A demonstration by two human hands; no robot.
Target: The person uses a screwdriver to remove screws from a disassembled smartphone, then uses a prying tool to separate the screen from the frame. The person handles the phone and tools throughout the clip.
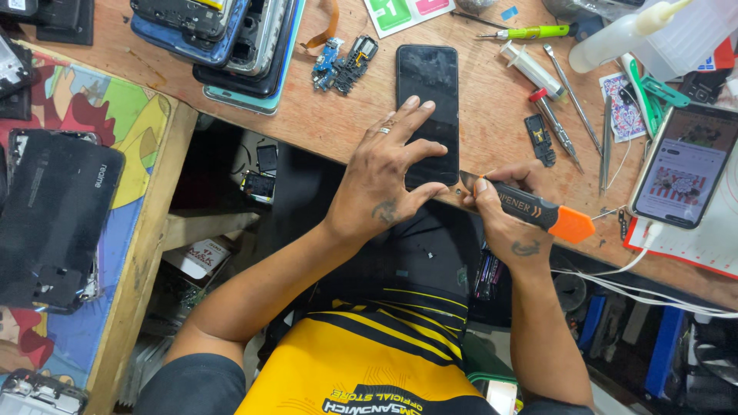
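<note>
— Wooden, scuffed and crowded, that brown work surface (492,107); what sits right at its near edge?

— A black slab-shaped smartphone (427,77) lying flat with its dark glass up, its near end at the edge. The left hand (384,173) presses down on it, fingers (411,115) spread apart over the glass, a ring on one of them.

— And the other hand?

— The right hand (511,215) has its fingers clamped together around a black-handled utility knife with an orange end (534,211). Its blade tip (467,182) meets the phone's near right corner.

— Any containers?

— A translucent white plastic squeeze bottle with a pointed nozzle (623,34) lies at the far right; I cannot tell what is in it. Near it lies a clear plastic syringe (526,65).

— What else crowds the phone?

— To its right, a thin metal screwdriver with a red collar (553,119), slim steel tweezers (573,88) and a small black phone part (540,138). Further right, a second smartphone with a lit screen (680,165) has a white cable (646,277) trailing off the edge. To the left, two small circuit boards, blue and black (344,63), and a stack of opened phone frames (227,46). On a colourful side panel, a black phone back cover (54,219) lies.
</note>
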